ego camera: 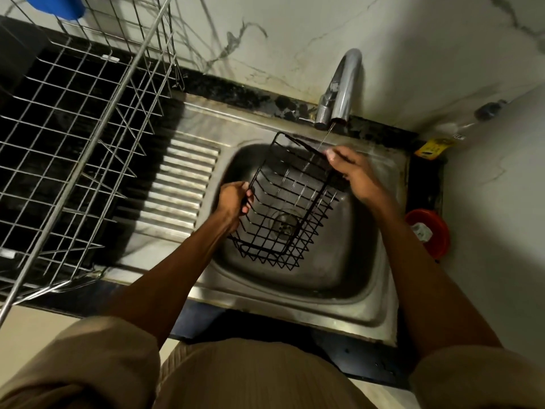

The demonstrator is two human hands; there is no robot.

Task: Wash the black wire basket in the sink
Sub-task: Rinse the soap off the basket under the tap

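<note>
We had the black wire basket (283, 208) held tilted over the bowl of the stainless steel sink (295, 278), above the drain. Our left hand (234, 200) gripped its left rim wire, fingers curled round the wire, thumb on the near side. Our right hand (352, 169) sat on the far right rim; its fingers lay against the top wire, too blurred for us to tell a grip from a rub. A thin water stream fell from the chrome tap (340, 90) onto the rim just beside the right fingertips. A silver wire dish rack (73, 137) stood to the left, a red round tub (427, 231) on the right.
</note>
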